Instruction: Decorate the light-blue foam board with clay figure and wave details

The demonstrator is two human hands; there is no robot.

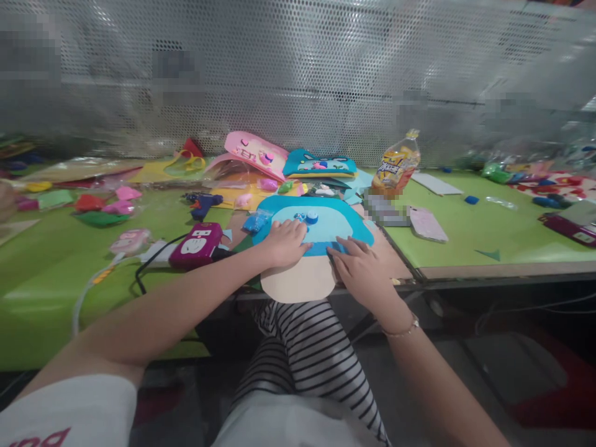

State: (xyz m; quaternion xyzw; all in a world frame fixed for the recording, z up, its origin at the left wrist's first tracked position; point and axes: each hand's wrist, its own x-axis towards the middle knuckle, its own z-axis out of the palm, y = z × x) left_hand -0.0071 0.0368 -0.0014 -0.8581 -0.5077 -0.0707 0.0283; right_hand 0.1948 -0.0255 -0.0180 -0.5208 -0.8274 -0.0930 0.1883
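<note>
A blue sheet [361, 223] with a pale blue middle, of felt or foam, lies in front of me. Beneath its near edge a rounded beige piece [298, 282] sticks out past the table edge. My left hand [284, 245] rests palm down on the sheet's near left side, fingers laid forward. Just beyond its fingertips sit a small round blue piece [311, 218] and a smaller blue bit. On the near right edge my right hand [363, 270] presses with spread fingers. A small bag of blue stuff [257, 221] is left of the sheet.
To the left stand a dark blue glue gun [203, 205] and a magenta box [195, 246] with a cable. Pink [258, 154] and teal [319, 165] decorated pieces lie behind. A snack bag [395, 164] and a phone [427, 225] are to the right.
</note>
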